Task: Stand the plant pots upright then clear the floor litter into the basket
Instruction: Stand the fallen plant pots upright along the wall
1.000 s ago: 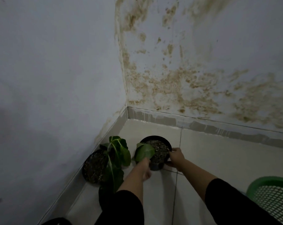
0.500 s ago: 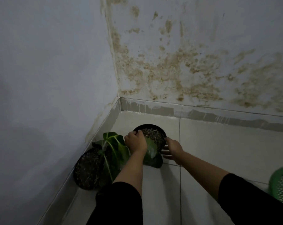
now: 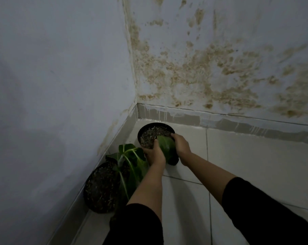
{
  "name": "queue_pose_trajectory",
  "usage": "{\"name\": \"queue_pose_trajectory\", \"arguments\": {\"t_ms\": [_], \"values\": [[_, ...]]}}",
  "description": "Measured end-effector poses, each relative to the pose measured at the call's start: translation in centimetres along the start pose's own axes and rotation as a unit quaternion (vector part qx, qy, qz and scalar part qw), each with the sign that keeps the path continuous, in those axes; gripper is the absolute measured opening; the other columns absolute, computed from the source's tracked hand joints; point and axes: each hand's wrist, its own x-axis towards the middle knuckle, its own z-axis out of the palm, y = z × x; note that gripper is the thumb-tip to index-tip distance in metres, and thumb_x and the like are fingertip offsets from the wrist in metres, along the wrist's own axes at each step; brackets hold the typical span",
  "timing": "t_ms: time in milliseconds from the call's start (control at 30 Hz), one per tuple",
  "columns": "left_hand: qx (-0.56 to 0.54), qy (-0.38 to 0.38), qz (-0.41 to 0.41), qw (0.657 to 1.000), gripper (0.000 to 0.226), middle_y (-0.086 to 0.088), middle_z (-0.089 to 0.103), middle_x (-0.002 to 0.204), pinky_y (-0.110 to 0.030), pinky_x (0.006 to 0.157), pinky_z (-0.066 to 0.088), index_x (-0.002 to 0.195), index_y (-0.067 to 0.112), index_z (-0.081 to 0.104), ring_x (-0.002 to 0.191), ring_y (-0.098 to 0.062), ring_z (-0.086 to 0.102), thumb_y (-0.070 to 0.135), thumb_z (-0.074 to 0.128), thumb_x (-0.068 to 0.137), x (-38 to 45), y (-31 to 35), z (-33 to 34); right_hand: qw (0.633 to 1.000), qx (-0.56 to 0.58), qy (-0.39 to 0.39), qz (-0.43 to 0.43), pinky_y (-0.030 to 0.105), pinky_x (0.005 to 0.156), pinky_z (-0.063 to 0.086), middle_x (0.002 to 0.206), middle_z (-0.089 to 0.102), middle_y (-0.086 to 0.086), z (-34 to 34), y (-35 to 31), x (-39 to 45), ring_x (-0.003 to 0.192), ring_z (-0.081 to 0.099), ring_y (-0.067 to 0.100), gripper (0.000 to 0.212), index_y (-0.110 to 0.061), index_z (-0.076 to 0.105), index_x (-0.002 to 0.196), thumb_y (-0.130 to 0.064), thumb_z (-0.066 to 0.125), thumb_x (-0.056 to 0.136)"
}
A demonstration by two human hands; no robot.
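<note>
Both pots black: far pot [image 3: 155,127], near pot [image 3: 98,207]. Soil [image 3: 149,137] dark w/ pale flecks. Leaves [image 3: 132,163] green, lighter veins; leaf [image 3: 166,144] in far pot plain green. Sleeves [image 3: 266,214] black. Floor [image 3: 255,165] pale grey-white tiles w/ dark grout lines. Walls [image 3: 52,68] bluish-white; right wall blotched w/ brown-tan stains [image 3: 211,82]. Skirting [image 3: 220,121] grey, streaked white.

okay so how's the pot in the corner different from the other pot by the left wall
The corner pot is gripped by both the left hand and the right hand; the near pot is untouched. The corner pot shows one broad leaf drooping over its near rim; the near pot's plant has several leaves. The corner pot looks smaller than the near pot, being farther off. Both are black, round and filled with dark soil.
</note>
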Motion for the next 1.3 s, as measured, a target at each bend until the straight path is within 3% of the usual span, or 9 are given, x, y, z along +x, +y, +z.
{"name": "queue_pose_trajectory", "arguments": {"t_ms": [100, 200, 367, 567, 700, 933, 1000, 1133, 1300], "values": [[-0.033, 0.001, 0.015, 0.999, 0.075, -0.014, 0.02, 0.156, -0.046, 0.112, 0.029, 0.153, 0.019, 0.008, 0.139, -0.035, 0.028, 0.04, 0.051, 0.095, 0.9, 0.6, 0.0, 0.999, 0.025, -0.023, -0.015, 0.047, 0.103, 0.047, 0.124, 0.063, 0.01, 1.2, 0.3, 1.9, 0.112, 0.059, 0.03, 0.045, -0.03, 0.066, 0.103, -0.061, 0.045, 0.078], [-0.059, 0.0, 0.01, 0.998, 0.072, -0.012, 0.016, 0.157, -0.045, 0.112, 0.029, 0.153, 0.02, 0.008, 0.14, -0.035, 0.026, 0.038, 0.048, 0.097, 1.2, 1.4, 0.3, 0.997, 0.051, -0.036, -0.039, 0.046, 0.1, 0.048, 0.101, 0.065, 0.005, 2.0, -1.1, 0.6, 0.106, 0.059, 0.029, 0.024, -0.033, 0.061, 0.084, -0.045, 0.044, 0.096], [-0.113, -0.002, 0.028, 0.993, 0.069, -0.012, 0.021, 0.156, -0.042, 0.108, 0.031, 0.153, 0.019, 0.012, 0.138, -0.033, 0.03, 0.032, 0.05, 0.097, 2.4, 1.3, -0.3, 0.995, 0.057, -0.07, -0.053, 0.044, 0.095, 0.048, 0.094, 0.066, 0.003, 3.3, -1.2, 1.2, 0.099, 0.06, 0.025, 0.032, -0.027, 0.063, 0.078, -0.036, 0.042, 0.1], [-0.14, -0.066, 0.006, 0.988, 0.08, -0.009, 0.034, 0.15, -0.054, 0.107, 0.036, 0.149, 0.034, 0.023, 0.131, -0.033, 0.04, 0.059, 0.053, 0.078, 5.6, 0.8, -0.2, 0.989, 0.071, -0.115, -0.062, 0.033, 0.094, 0.046, 0.123, 0.065, 0.006, 4.6, -1.5, 2.4, 0.104, 0.061, 0.019, 0.032, -0.026, 0.066, 0.105, -0.042, 0.039, 0.102], [-0.13, -0.065, 0.01, 0.989, 0.104, -0.006, 0.035, 0.15, -0.053, 0.106, 0.038, 0.147, 0.035, 0.028, 0.131, -0.031, 0.041, 0.071, 0.051, 0.052, 8.0, -0.2, 0.4, 0.984, 0.091, -0.144, -0.055, 0.017, 0.068, 0.042, 0.12, 0.057, 0.003, 4.7, -2.1, 2.6, 0.086, 0.054, 0.005, 0.036, -0.023, 0.057, 0.122, -0.042, 0.032, 0.104], [-0.15, -0.095, 0.031, 0.984, 0.067, -0.01, 0.037, 0.149, -0.051, 0.108, 0.037, 0.149, 0.034, 0.023, 0.13, -0.032, 0.043, 0.049, 0.051, 0.09, 6.3, 0.4, 0.2, 0.977, 0.092, -0.185, -0.054, 0.001, 0.047, 0.04, 0.144, 0.046, 0.013, 3.1, -3.6, 0.7, 0.124, 0.043, 0.019, 0.048, -0.005, 0.042, 0.143, -0.032, 0.022, 0.108], [-0.14, -0.096, 0.024, 0.985, 0.064, -0.01, 0.037, 0.149, -0.05, 0.108, 0.036, 0.15, 0.032, 0.022, 0.13, -0.033, 0.042, 0.047, 0.048, 0.093, 5.7, 0.6, 0.2, 0.978, 0.089, -0.183, -0.049, 0.01, 0.056, 0.042, 0.134, 0.048, 0.006, 2.9, -3.5, 1.4, 0.121, 0.042, 0.013, 0.05, -0.006, 0.04, 0.145, -0.033, 0.021, 0.108], [-0.096, -0.097, -0.016, 0.99, 0.07, -0.009, 0.038, 0.148, -0.042, 0.107, 0.031, 0.15, 0.025, 0.025, 0.13, -0.031, 0.041, 0.054, 0.047, 0.09, 4.2, 0.5, 0.4, 0.991, 0.051, -0.103, -0.067, 0.025, 0.095, 0.029, 0.153, 0.04, 0.006, 2.2, -2.1, 2.8, 0.139, 0.038, 0.021, 0.053, -0.013, 0.041, 0.148, -0.041, 0.032, 0.105], [-0.028, -0.137, -0.079, 0.987, 0.069, -0.005, 0.033, 0.15, -0.045, 0.109, 0.033, 0.149, 0.02, 0.025, 0.134, -0.027, 0.036, 0.051, 0.048, 0.091, 1.3, 0.2, 0.6, 0.996, 0.023, -0.048, -0.078, 0.038, 0.106, 0.036, 0.134, 0.057, 0.01, -1.3, -0.8, 2.4, 0.126, 0.051, 0.026, 0.05, -0.01, 0.059, 0.131, -0.043, 0.033, 0.104]]}}
